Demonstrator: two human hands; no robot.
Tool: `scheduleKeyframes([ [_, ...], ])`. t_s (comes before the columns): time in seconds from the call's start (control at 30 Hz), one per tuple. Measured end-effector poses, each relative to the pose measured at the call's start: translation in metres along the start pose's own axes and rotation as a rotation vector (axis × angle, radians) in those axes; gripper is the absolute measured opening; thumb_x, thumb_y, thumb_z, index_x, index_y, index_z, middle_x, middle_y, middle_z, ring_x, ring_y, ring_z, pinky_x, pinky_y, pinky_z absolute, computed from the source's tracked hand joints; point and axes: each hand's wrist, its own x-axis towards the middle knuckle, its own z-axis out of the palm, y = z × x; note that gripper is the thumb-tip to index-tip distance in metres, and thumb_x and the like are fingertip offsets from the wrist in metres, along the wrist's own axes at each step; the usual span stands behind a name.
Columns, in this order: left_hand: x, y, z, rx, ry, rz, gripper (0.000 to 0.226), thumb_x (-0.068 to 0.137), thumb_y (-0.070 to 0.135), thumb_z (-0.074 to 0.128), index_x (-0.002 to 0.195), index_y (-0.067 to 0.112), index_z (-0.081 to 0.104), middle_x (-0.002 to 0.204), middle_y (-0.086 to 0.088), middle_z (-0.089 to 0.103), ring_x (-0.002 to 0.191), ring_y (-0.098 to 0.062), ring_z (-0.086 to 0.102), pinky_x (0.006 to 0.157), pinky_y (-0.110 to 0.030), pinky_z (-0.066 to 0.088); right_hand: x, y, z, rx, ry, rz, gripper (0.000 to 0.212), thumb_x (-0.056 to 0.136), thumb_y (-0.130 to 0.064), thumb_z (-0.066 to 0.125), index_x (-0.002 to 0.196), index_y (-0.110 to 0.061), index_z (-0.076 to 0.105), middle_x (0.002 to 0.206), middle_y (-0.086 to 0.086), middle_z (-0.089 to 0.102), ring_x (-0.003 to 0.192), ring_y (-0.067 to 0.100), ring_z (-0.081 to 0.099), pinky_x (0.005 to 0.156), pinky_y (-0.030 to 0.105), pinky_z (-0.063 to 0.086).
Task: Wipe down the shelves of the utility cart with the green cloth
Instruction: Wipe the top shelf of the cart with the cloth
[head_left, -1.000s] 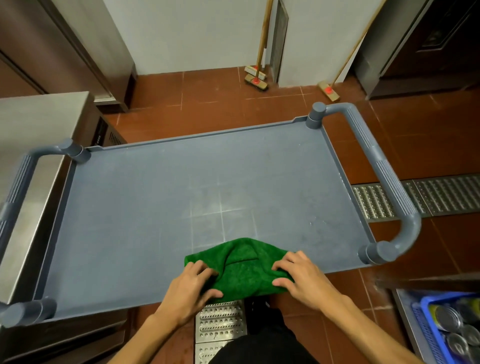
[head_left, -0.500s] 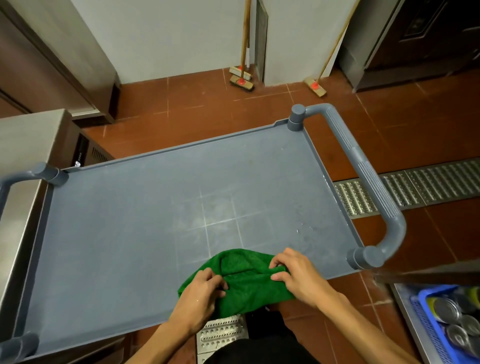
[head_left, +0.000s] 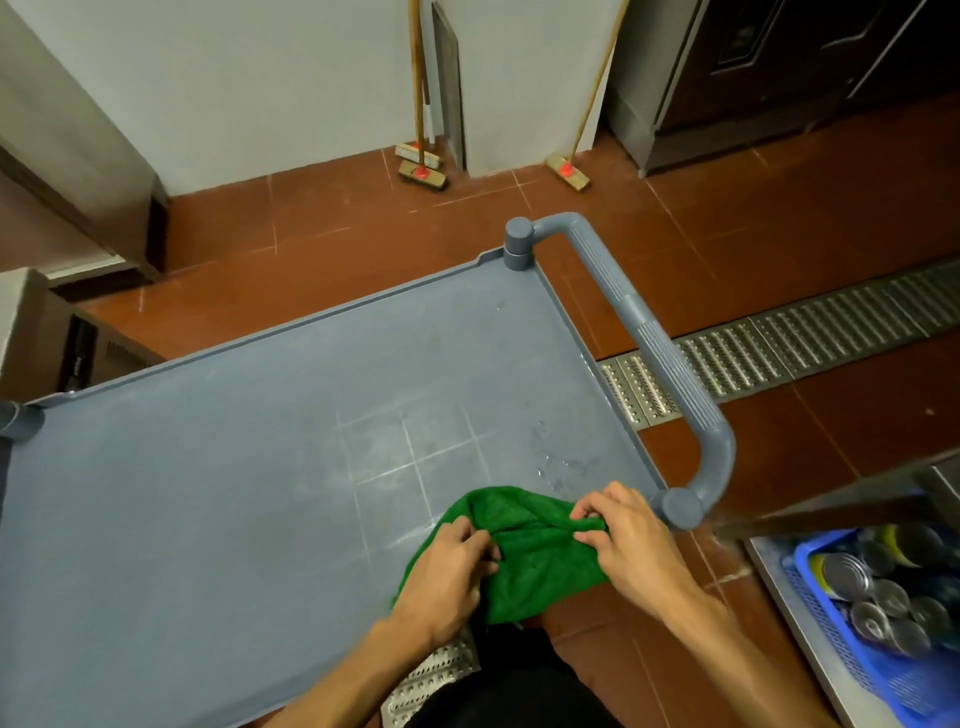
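A nubby green cloth (head_left: 524, 545) is bunched at the near edge of the smooth grey plastic cart shelf (head_left: 218, 467), pinched by the left hand (head_left: 447, 577) and right hand (head_left: 623, 545), fingers clamped together on its folds.

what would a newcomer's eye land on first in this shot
The bright green terry cloth at the near edge of the wide grey plastic cart shelf, bunched between the left hand and right hand. Next, the cart's ribbed grey handle on the right.
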Motion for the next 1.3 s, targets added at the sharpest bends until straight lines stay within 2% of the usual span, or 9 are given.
scheduleKeyframes([
  [0.23, 0.041, 0.032, 0.010, -0.041, 0.021, 0.032, 0.010, 0.091, 0.013, 0.055, 0.094, 0.015, 0.064, 0.099, 0.000, 0.054, 0.095, -0.019, 0.052, 0.083, -0.031, 0.046, -0.012, -0.003, 0.003, 0.035, 0.217, 0.058, 0.014, 0.087, -0.020, 0.069, 0.097, -0.027, 0.064, 0.095, -0.012, 0.047, 0.096, 0.007, 0.044, 0.072, 0.020, 0.033],
  [0.4, 0.062, 0.055, 0.013, -0.103, 0.072, 0.034, 0.010, 0.094, 0.020, 0.052, 0.095, 0.015, 0.061, 0.099, -0.002, 0.055, 0.093, -0.020, 0.052, 0.084, -0.035, 0.046, -0.009, -0.011, 0.014, 0.034, 0.385, 0.027, 0.025, 0.086, -0.012, 0.065, 0.109, -0.023, 0.066, 0.107, -0.006, 0.049, 0.102, 0.015, 0.047, 0.087, 0.035, 0.046],
  [0.47, 0.066, 0.058, 0.009, -0.137, 0.090, 0.013, 0.016, 0.097, 0.025, 0.048, 0.095, 0.016, 0.061, 0.096, -0.003, 0.057, 0.090, -0.021, 0.054, 0.083, -0.038, 0.047, -0.011, -0.014, 0.026, -0.087, 0.344, 0.027, 0.035, 0.086, -0.026, 0.066, 0.120, -0.024, 0.062, 0.124, 0.001, 0.047, 0.121, 0.023, 0.044, 0.102, 0.047, 0.041],
  [0.57, 0.066, 0.052, -0.009, -0.154, 0.166, -0.012, 0.019, 0.099, 0.027, 0.046, 0.102, 0.018, 0.062, 0.096, -0.003, 0.061, 0.088, -0.022, 0.060, 0.080, -0.039, 0.050, -0.016, -0.019, 0.051, -0.230, 0.233, 0.113, 0.067, 0.080, -0.060, 0.058, 0.138, -0.029, 0.048, 0.151, 0.017, 0.030, 0.144, 0.040, 0.019, 0.115, 0.057, 0.014],
  [0.7, 0.069, 0.017, -0.034, 0.010, 0.248, -0.098, 0.039, 0.091, 0.013, 0.045, 0.128, 0.015, 0.058, 0.127, -0.008, 0.057, 0.115, -0.026, 0.055, 0.094, -0.038, 0.049, -0.015, -0.019, 0.072, -0.329, 0.161, 0.175, 0.084, 0.079, -0.078, 0.037, 0.146, -0.027, 0.039, 0.156, 0.028, 0.019, 0.143, 0.047, 0.017, 0.110, 0.063, 0.022],
  [0.8, 0.076, -0.011, -0.037, 0.238, 0.113, -0.146, 0.057, 0.090, 0.003, 0.053, 0.146, 0.009, 0.043, 0.151, -0.019, 0.040, 0.136, -0.038, 0.039, 0.110, -0.043, 0.039, -0.009, -0.017, 0.072, -0.359, 0.157, 0.183, 0.084, 0.084, -0.077, 0.020, 0.145, -0.023, 0.043, 0.152, 0.030, 0.026, 0.138, 0.050, 0.027, 0.107, 0.064, 0.031],
  [0.87, 0.076, -0.022, -0.031, 0.357, 0.039, -0.140, 0.058, 0.095, 0.013, 0.055, 0.151, 0.012, 0.038, 0.157, -0.022, 0.032, 0.142, -0.041, 0.032, 0.112, -0.047, 0.038, -0.006, -0.017, 0.072, -0.361, 0.154, 0.177, 0.084, 0.088, -0.074, 0.009, 0.143, -0.023, 0.046, 0.149, 0.032, 0.029, 0.135, 0.052, 0.030, 0.105, 0.065, 0.033],
  [1.07, 0.079, -0.029, -0.026, 0.434, 0.017, -0.130, 0.057, 0.093, 0.019, 0.063, 0.146, 0.014, 0.046, 0.154, -0.025, 0.036, 0.137, -0.046, 0.039, 0.106, -0.051, 0.043, 0.004, -0.014, 0.083, -0.352, 0.203, 0.148, 0.071, 0.080, -0.056, 0.063, 0.140, -0.020, 0.050, 0.150, 0.033, 0.028, 0.138, 0.053, 0.023, 0.109, 0.067, 0.026],
  [1.3, 0.085, -0.020, -0.044, 0.431, -0.064, -0.139, 0.062, 0.094, 0.034, 0.062, 0.150, 0.023, 0.040, 0.158, -0.016, 0.031, 0.137, -0.038, 0.034, 0.108, -0.042, 0.040, 0.010, -0.013, 0.094, -0.356, 0.247, 0.131, 0.060, 0.090, -0.043, 0.058, 0.144, -0.018, 0.045, 0.154, 0.033, 0.017, 0.143, 0.053, 0.009, 0.113, 0.067, 0.016],
])
